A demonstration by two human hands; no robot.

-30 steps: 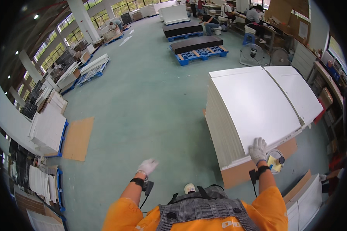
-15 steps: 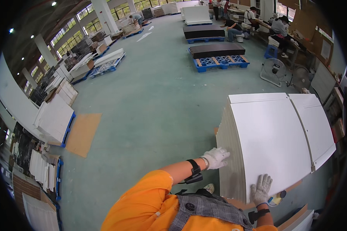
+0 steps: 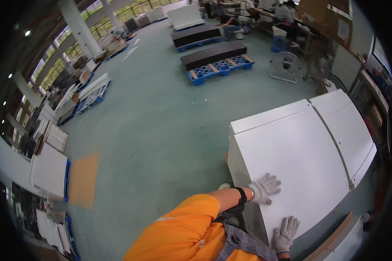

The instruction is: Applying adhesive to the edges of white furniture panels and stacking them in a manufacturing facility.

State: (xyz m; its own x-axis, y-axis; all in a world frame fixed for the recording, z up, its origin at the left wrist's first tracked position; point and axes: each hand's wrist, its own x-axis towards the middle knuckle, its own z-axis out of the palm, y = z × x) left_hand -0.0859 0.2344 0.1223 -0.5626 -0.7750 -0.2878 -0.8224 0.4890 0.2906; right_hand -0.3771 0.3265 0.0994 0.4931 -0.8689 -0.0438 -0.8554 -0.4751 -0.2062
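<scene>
At four o'clock, a stack of white panels point(image 3: 292, 161), its left edge facing green floor point(image 3: 161, 139). Left hand point(image 3: 265, 189), fingers spread wide and grasping nothing, lies on the top just inside that edge; right hand point(image 3: 285, 233), likewise flat and spread, rests near the corner toward five o'clock. A narrow gap (it crosses the top) sets off a slimmer panel point(image 3: 344, 135) at three o'clock. Floor extends to a brown sheet point(image 3: 82, 182) at eight and a blue pallet point(image 3: 224, 71) at one.
</scene>
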